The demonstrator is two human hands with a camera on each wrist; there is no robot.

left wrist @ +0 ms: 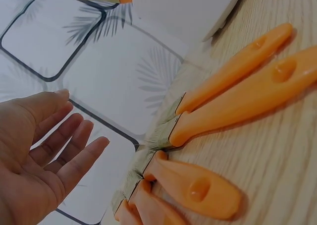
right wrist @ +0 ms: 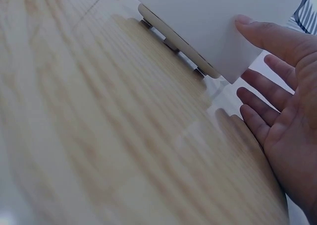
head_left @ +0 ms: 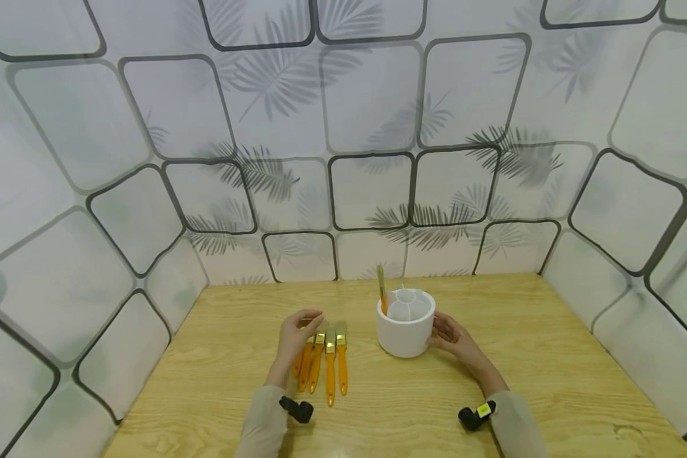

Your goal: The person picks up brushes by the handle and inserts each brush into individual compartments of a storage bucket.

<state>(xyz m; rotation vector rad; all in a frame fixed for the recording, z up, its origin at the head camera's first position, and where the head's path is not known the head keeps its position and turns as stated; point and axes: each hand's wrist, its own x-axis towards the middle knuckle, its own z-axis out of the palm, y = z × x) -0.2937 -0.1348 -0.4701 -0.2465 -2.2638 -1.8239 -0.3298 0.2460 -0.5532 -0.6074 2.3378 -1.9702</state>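
Observation:
A round white holder (head_left: 403, 337) with several compartments stands upright on the table. One paintbrush (head_left: 381, 286) stands in its left side, bristles up, orange handle down inside. My right hand (head_left: 460, 343) is at the holder's right side; in the right wrist view the thumb (right wrist: 252, 28) touches the white wall and the other fingers are loosely spread beside it. My left hand (head_left: 292, 338) hovers over the left end of a row of flat paintbrushes (head_left: 330, 375), fingers loosely extended, holding nothing. These brushes have orange handles (left wrist: 237, 96) and lie with bristles toward the wall.
The wood-grain table (head_left: 412, 407) meets a patterned wall covering (head_left: 372, 191) at the back, with more of it on both sides. Black wrist cameras (head_left: 298, 409) sit on both sleeves.

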